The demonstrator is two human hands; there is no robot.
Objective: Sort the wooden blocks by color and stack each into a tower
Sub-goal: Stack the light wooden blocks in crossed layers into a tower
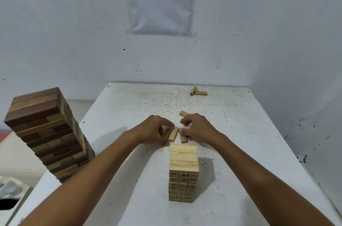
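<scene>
The left hand (154,129) pinches two pale blocks (171,133); the right hand (197,129) grips a third (183,137), just behind the pale tower (184,172). The dark tower (48,133) looks finished; a few pale blocks (199,92) remain loose on the table (249,142).

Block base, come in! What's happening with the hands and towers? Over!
Left hand grips two light blocks; right hand grips one. Light tower nearest, dark tower left. Three loose blocks behind; nothing blocking.
</scene>
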